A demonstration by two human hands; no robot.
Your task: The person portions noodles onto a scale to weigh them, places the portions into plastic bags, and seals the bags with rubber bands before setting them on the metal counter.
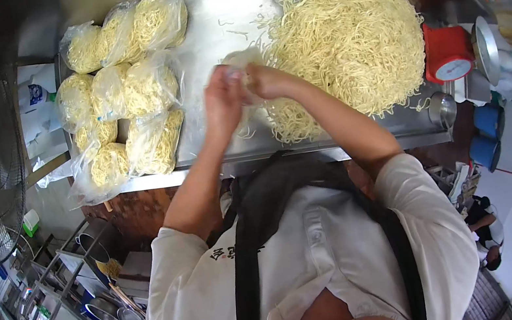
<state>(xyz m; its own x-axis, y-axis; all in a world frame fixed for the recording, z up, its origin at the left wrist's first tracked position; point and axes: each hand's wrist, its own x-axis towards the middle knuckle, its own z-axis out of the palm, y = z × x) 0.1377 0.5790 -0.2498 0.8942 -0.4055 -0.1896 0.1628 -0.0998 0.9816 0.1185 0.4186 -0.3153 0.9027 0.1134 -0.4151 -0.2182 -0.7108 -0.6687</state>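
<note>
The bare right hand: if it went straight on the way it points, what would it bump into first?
Most likely the bare left hand, directly ahead; blur leaves the gap unclear.

The left hand and right hand grip a blurred clear bag above the metal surface. Loose noodles are heaped to the right, with stray strands beyond the hands. Filled packs are grouped at left. A red scale stands beside the heap; a metal cup occupies the near right corner.
</note>
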